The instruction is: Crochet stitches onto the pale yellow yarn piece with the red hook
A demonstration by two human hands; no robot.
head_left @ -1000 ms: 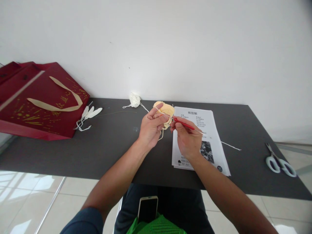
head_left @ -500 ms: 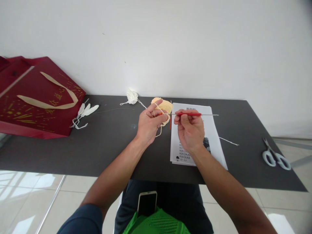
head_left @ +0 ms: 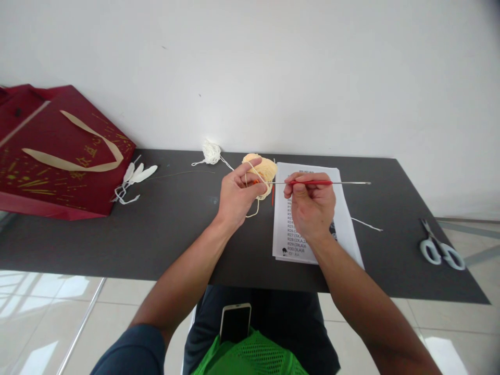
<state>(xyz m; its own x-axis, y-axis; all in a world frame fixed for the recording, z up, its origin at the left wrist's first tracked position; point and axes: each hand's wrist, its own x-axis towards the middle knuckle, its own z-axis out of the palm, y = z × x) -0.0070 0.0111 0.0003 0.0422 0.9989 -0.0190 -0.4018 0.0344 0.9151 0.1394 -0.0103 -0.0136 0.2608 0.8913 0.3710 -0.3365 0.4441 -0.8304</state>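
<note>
One hook [head_left: 319, 183] spans the gap between hands [head_left: 233, 200] [head_left: 313, 211]

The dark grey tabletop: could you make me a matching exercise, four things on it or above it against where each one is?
1. Slim metal crochet hook with red grip
2. Pale-handled metal scissors
3. Dark red gift bag
4. Small white yarn ball

A. At the left end of the tabletop
B. In the right hand
C. Left of the pale yellow yarn ball, near the wall
D. Near the tabletop's right end

Pairs: 1-B, 2-D, 3-A, 4-C
</note>
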